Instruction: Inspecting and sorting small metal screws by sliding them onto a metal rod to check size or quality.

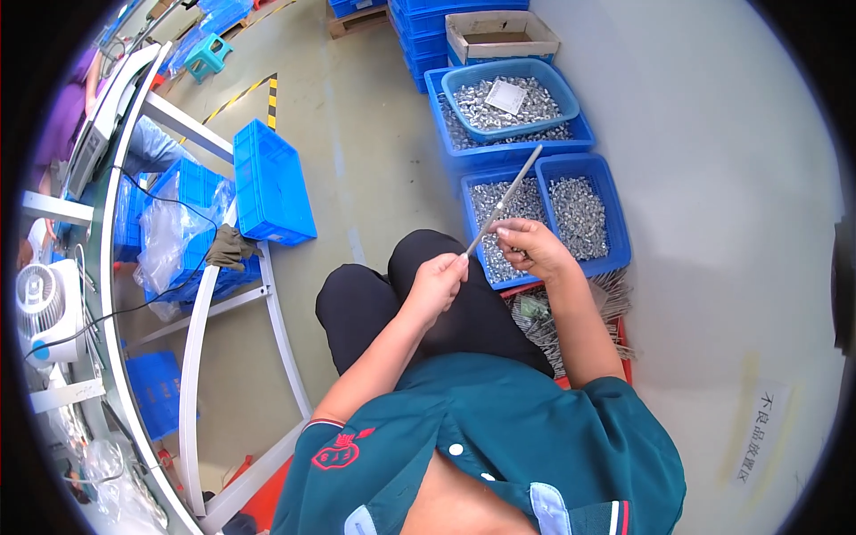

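One thin metal rod (505, 201) slants up over the lap, its lower end pinched in the closed left hand (437, 278); the right hand (528, 248) grips it just above, fingers curled around it. Behind the rod, on the floor, two blue bins (615, 223) hold small silvery parts, with a blue basin (557, 85) of parts beyond
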Demonstrator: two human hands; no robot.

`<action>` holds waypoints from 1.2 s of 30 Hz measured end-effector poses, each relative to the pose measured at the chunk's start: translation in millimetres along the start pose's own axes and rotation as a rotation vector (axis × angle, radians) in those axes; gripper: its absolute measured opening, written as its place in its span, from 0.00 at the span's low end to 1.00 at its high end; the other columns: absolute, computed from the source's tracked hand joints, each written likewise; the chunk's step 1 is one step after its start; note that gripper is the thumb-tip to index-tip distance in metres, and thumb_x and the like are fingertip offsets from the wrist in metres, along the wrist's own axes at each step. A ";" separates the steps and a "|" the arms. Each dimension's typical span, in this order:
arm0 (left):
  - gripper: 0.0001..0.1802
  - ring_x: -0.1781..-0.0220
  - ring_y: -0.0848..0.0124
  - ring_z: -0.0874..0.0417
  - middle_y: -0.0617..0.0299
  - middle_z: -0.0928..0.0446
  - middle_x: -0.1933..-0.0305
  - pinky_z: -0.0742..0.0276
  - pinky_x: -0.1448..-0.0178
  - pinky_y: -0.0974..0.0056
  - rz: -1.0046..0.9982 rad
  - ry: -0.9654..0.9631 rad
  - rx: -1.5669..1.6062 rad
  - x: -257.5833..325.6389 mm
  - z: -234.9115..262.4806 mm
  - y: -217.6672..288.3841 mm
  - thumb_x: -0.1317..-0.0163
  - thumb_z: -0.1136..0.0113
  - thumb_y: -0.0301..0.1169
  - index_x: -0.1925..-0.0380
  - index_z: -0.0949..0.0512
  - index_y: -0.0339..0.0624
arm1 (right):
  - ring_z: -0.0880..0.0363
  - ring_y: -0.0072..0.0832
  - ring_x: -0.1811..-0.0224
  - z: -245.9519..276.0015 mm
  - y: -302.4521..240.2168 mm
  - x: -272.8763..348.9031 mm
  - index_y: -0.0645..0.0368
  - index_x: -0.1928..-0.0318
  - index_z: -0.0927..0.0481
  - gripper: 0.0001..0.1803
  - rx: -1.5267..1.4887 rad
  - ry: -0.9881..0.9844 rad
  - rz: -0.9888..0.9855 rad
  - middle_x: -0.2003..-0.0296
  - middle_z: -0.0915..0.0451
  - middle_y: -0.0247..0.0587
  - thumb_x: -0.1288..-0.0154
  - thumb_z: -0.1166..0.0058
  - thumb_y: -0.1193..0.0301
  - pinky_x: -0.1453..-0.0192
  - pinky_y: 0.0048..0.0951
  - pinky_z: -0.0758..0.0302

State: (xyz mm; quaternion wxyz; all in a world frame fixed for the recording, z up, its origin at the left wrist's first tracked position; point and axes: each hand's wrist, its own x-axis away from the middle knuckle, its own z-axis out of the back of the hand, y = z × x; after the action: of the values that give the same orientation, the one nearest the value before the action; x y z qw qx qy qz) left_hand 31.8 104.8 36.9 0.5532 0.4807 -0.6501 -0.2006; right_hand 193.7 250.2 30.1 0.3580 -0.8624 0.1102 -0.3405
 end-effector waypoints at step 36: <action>0.12 0.64 0.80 0.26 0.64 0.24 0.65 0.30 0.58 0.74 -0.384 -0.075 -0.167 -65.7 -68.0 12.0 0.45 0.40 0.26 0.62 0.26 0.32 | 0.39 0.13 0.80 37.3 37.3 11.2 0.60 0.63 0.27 0.13 -0.708 -0.032 0.200 0.73 0.31 0.32 0.35 0.51 0.62 0.85 0.11 0.43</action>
State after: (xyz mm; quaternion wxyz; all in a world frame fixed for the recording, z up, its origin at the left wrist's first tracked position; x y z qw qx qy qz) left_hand 84.1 184.4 32.8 0.5182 0.5406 -0.5477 -0.3733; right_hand 228.8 238.7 -9.1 0.0705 -0.9231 0.2994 -0.2308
